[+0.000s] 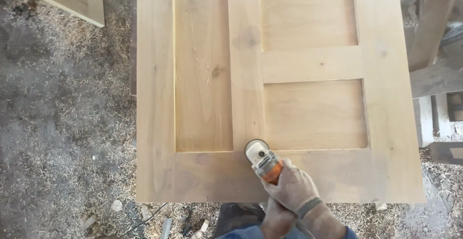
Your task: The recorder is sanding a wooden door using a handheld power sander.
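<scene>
Both hands are gripping an orange angle grinder [263,161] on the wooden door's [154,123] near rail: right hand [292,187] wrapping its body, left hand [276,219] clasping behind, partly hidden.

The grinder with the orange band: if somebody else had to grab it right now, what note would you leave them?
Right hand: closed around the body of the angle grinder, holding it.
Left hand: just behind the right one, near the tool's rear; its grip is partly hidden.
Grinder: its disc sits on the wooden panel door, where the lower rail meets the middle upright.
Door: lies flat, raised above a floor covered in wood shavings.
Done: cannot tell which parts have been sanded.
Left: probably the rest of the frame, checked by touch.
</scene>
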